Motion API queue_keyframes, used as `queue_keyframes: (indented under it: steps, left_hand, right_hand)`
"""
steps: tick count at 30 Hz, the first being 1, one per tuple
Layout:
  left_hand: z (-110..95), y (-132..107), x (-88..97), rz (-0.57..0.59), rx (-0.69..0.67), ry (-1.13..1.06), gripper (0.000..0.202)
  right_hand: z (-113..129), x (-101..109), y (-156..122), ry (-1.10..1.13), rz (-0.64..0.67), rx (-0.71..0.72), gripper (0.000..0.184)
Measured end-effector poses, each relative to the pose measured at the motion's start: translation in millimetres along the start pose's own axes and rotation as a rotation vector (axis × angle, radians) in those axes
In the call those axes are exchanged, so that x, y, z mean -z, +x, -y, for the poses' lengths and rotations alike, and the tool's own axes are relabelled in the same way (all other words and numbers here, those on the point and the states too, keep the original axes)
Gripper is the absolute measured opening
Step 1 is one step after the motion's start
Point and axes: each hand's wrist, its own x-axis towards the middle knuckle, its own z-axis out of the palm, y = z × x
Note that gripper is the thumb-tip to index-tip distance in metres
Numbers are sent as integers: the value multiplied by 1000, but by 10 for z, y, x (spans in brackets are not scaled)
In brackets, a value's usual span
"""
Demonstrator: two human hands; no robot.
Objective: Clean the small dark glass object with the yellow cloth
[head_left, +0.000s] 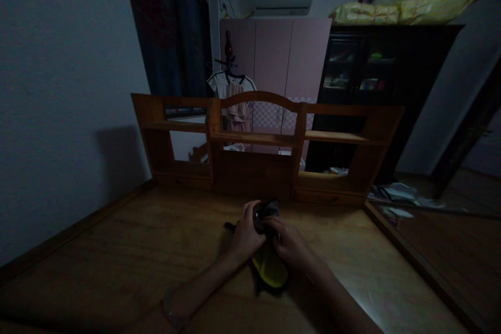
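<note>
Both hands meet over a dark, soft-looking item [270, 207] at the middle of the wooden board, near the shelf unit. A yellow-green rounded panel [272, 269] with a dark edge extends from it towards me; I cannot make out its exact kind. My left hand [247, 232] is wrapped round the left side of the dark part, where a small shiny spot shows. From the right, my right hand [285, 237] grips the same dark part, thumb and fingers bent in. A short dark strap-like end [229, 226] sticks out left of my left hand. Between the hands the details are hidden.
Across the far edge stands a wooden shelf unit [256, 140] with open compartments. A white wall [70, 88] borders the left side, and a raised wooden rim [410, 261] the right. Beyond are pink wardrobes [270, 57] and a dark cabinet [391, 73]. The room is dim.
</note>
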Motion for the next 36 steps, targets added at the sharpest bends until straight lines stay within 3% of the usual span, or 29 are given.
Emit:
queue_keyframes:
  steps: [16, 36]
  left_hand:
    - [30, -4, -10, 23, 3, 12, 71]
    - [39, -14, -24, 33, 26, 48, 72]
  right_hand:
    - [23, 6, -14, -95, 5, -18, 52]
    - [-45, -43, -45, -27, -16, -32, 60]
